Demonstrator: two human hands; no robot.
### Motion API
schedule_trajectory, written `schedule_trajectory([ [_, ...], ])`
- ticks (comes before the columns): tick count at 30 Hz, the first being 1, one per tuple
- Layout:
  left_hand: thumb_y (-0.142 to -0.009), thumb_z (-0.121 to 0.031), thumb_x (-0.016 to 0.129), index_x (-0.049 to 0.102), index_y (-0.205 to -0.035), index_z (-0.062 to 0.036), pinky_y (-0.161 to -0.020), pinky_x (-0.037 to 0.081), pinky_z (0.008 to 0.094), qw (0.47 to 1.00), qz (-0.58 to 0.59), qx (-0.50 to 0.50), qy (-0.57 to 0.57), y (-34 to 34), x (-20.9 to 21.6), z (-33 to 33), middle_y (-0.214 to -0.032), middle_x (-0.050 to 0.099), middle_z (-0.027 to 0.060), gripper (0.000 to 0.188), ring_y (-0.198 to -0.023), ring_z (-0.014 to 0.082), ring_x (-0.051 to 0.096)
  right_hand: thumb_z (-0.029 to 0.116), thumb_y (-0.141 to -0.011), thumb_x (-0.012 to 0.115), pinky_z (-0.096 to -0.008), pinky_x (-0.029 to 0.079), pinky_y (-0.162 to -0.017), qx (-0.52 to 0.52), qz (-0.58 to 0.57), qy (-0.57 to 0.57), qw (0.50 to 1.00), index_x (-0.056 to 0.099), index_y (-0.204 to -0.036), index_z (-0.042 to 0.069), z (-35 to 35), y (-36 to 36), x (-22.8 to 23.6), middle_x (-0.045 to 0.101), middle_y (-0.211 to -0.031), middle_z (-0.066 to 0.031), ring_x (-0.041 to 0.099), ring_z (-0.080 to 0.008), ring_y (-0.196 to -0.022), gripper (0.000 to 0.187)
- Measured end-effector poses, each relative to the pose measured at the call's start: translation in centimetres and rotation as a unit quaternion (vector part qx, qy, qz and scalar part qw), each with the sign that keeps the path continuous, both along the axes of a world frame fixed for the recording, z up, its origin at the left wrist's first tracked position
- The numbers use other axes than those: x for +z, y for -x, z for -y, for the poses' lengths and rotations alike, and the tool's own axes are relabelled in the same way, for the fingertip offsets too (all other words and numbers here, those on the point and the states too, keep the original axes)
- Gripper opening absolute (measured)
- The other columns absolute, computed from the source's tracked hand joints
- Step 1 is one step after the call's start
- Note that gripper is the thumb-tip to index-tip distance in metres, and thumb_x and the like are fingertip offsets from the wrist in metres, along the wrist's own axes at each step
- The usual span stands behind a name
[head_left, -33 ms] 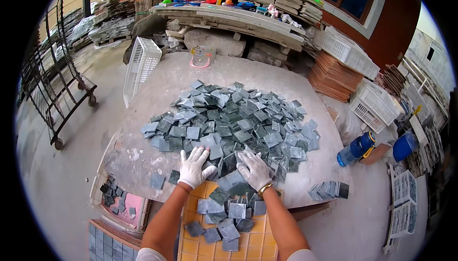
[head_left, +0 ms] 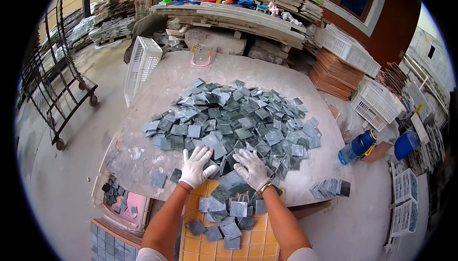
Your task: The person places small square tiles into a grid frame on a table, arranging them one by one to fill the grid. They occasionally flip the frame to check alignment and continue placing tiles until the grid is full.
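Note:
A broad heap of square grey-green stone tiles (head_left: 238,118) covers the middle of the table. At its near edge lies my left hand (head_left: 194,168), in a white glove, fingers stretched out over the tiles. My right hand (head_left: 251,169), gloved alike, rests palm down with fingers spread on the heap's front. Neither hand grips a tile. Below and between my forearms is a yellow gridded tray (head_left: 262,247), with several loose tiles (head_left: 238,208) lying untidily on it. Some tiles at the table's front edge are partly hidden by my hands.
A leaning row of tiles (head_left: 329,189) stands at the table's right front corner, near a blue bottle (head_left: 358,146). At lower left are a pink-bottomed tray (head_left: 138,204) with tile pieces and a tray of set tiles (head_left: 112,244). A white crate (head_left: 143,65) and wheeled rack (head_left: 67,113) stand left.
My right hand has shifted slightly left, its fingers now spread more plainly over the tiles. My left hand stays nearly in place.

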State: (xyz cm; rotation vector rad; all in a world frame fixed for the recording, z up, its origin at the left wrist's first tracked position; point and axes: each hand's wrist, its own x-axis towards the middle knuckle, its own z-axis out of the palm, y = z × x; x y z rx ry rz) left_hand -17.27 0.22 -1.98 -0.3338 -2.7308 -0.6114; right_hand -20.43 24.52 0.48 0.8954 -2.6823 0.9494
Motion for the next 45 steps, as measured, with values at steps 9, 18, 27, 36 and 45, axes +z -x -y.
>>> schedule_trajectory([
  [9,-0.082,-0.041,0.065,0.054,-0.128,-0.0139,-0.101,0.037,0.044,0.943,0.069,-0.208,-0.249,-8.2,3.4,-0.2,-0.131,0.044,0.0247,0.055,-0.122,0.042,0.042,0.046,-0.07,0.071,-0.0435,0.035,-0.101,0.079,-0.092,-0.123,0.985,0.059,-0.116,0.019,2.3,-11.7,4.7,0.049,-0.126,-0.0123,0.043,-0.0301,-0.12,0.055],
  [18,-0.08,-0.057,0.059,0.051,-0.133,-0.0176,-0.101,0.035,0.048,0.982,0.031,-0.173,-0.07,-19.2,2.8,-3.1,-0.14,0.036,0.0254,0.066,-0.121,0.0426,0.042,0.041,-0.073,0.07,-0.0511,0.028,-0.108,0.176,-0.084,-0.158,0.968,0.06,-0.116,0.023,-2.5,-21.6,0.9,0.046,-0.133,-0.006,0.037,-0.025,-0.127,0.047],
  [27,-0.083,-0.048,0.058,0.049,-0.132,-0.0129,-0.103,0.029,0.0518,0.997,0.02,-0.071,0.014,-19.2,3.0,-2.3,-0.136,0.046,0.0142,0.061,-0.124,0.043,0.037,0.036,-0.07,0.074,-0.049,0.032,-0.105,-0.033,-0.141,-0.083,0.986,0.059,-0.121,0.023,-5.3,-18.4,2.6,0.047,-0.131,-0.0118,0.038,-0.0317,-0.127,0.055],
  [36,-0.061,-0.02,0.077,0.059,-0.102,-0.0107,-0.086,0.044,0.0411,0.998,-0.006,0.041,-0.037,-25.7,2.1,-3.5,-0.101,0.058,0.009,0.046,-0.099,0.0311,0.054,0.038,-0.071,0.074,-0.0371,0.05,-0.073,-0.061,-0.043,-0.061,0.995,0.056,-0.119,0.011,-2.8,-26.1,0.2,0.056,-0.112,-0.0079,0.06,-0.0245,-0.089,0.058],
  [45,-0.067,-0.022,0.073,0.06,-0.105,-0.0094,-0.087,0.042,0.0428,0.998,-0.024,-0.04,0.045,-23.9,2.6,-4.2,-0.113,0.054,0.0079,0.042,-0.106,0.0298,0.05,0.031,-0.079,0.069,-0.0358,0.051,-0.062,-0.045,-0.062,0.005,0.997,0.057,-0.117,0.01,-3.5,-24.7,-2.7,0.064,-0.091,-0.009,0.063,-0.0252,-0.074,0.045],
])
